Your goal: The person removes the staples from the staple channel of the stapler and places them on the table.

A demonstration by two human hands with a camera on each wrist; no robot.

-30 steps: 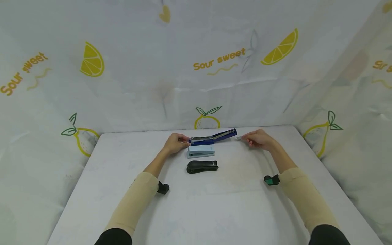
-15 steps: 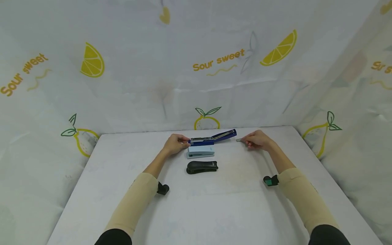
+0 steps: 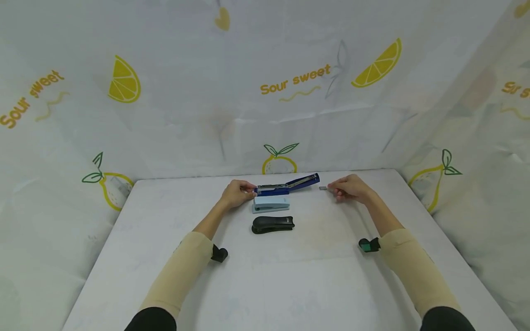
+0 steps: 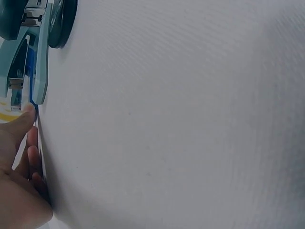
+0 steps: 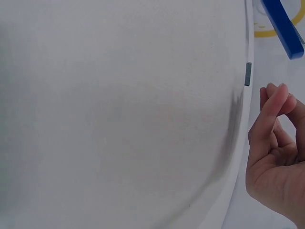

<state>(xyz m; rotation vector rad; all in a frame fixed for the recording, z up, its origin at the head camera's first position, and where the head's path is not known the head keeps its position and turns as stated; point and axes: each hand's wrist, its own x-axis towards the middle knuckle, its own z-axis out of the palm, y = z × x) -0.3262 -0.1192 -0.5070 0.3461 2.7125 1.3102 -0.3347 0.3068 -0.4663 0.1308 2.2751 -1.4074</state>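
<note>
A dark blue stapler (image 3: 304,182) lies with its top swung back, its metal channel exposed. My left hand (image 3: 239,193) grips the left end of its base between thumb and fingers. In the left wrist view, a light blue stapler (image 4: 42,62) partly covers the dark blue one near my thumb (image 4: 28,112). A small grey strip of staples (image 3: 323,188) lies on the table right of the raised top. Just right of that strip is my right hand (image 3: 348,188), fingers curled and thumb tip against the index finger, with nothing between them in the right wrist view.
In front of the dark blue stapler, the light blue stapler and a black stapler (image 3: 273,225) lie in a row on the white table (image 3: 273,285). A white lemon-print sheet (image 3: 186,128) stands behind the table's far edge.
My right hand has let go of the strip of staples, which now lies on the table, and has drawn slightly right. My left hand has stayed on the dark blue stapler.
</note>
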